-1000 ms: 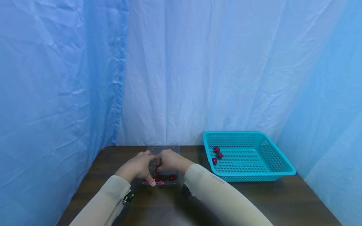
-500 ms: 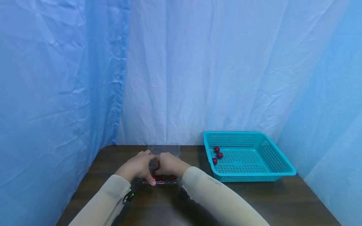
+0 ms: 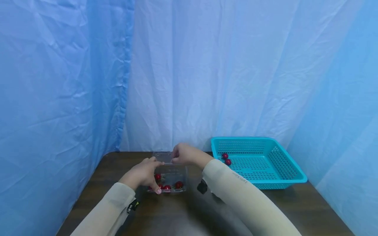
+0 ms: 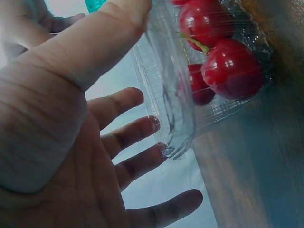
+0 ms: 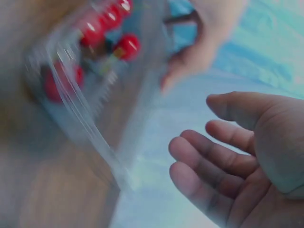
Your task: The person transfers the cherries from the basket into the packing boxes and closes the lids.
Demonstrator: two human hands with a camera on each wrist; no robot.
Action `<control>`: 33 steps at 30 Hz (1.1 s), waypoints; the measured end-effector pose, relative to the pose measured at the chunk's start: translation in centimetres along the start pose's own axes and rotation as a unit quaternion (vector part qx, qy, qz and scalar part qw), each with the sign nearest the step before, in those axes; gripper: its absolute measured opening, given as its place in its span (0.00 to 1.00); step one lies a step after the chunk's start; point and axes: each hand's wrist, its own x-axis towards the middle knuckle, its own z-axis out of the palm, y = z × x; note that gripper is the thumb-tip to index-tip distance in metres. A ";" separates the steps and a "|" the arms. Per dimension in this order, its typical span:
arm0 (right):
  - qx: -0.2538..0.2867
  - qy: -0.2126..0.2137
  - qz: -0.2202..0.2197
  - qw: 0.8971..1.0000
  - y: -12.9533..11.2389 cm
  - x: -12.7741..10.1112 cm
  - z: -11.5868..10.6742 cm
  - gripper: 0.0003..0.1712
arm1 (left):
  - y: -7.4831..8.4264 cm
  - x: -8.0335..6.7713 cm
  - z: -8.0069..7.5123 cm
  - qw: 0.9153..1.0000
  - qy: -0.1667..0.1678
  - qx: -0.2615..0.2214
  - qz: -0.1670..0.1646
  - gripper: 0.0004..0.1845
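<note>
A clear plastic box (image 3: pixel 174 178) with its lid (image 3: pixel 160 157) folded back stands on the table, holding several red cherries (image 3: pixel 178 185), some with green stems (image 4: pixel 194 42). My left hand (image 3: pixel 141 173) holds the box by its left side, thumb at the front rim and index finger reaching to the back. In the left wrist view the other fingertips lie close against the clear wall. Above the lid, at the back right of the box, is my right hand (image 3: pixel 187 154). The right wrist view shows its fingers (image 5: pixel 223 161) loosely bent with nothing between them.
A turquoise perforated basket (image 3: pixel 265 182) stands to the right, with two cherries (image 3: pixel 226 159) visible at its left end. The right sleeve (image 3: pixel 233 186) covers its near left corner. Blue-white curtains (image 3: pixel 189 75) hang behind the dark wooden table (image 3: pixel 165 216).
My right hand has risen out of the box and moved right, leaving a cherry visible at the box's left. My left hand has stayed. The right sleeve now hides the basket's third cherry.
</note>
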 end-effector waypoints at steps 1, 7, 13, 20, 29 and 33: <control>-0.003 0.007 0.001 1.000 0.2 -0.2 -0.7 0.07 | 0.0 0.0 0.0 1.000 0.001 -0.001 -0.002 0.65; -0.013 0.054 0.038 0.998 2.3 -2.0 -4.8 0.08 | 0.1 -0.1 0.1 1.000 0.006 -0.005 -0.004 0.65; 0.008 0.074 0.107 0.991 6.0 -3.1 -7.7 0.12 | 0.2 -0.2 0.2 1.000 0.010 -0.005 -0.002 0.65; 0.013 0.075 0.171 0.982 10.2 -4.1 -9.7 0.14 | 0.2 -0.5 0.2 1.000 0.012 0.001 0.000 0.63; 0.015 0.043 0.201 0.978 15.2 -5.7 -9.8 0.14 | 0.2 -0.3 0.1 1.000 0.011 0.004 0.003 0.64; 0.028 0.019 0.228 0.973 17.2 -6.1 -9.3 0.19 | 0.4 -0.1 0.3 1.000 0.012 0.007 0.004 0.63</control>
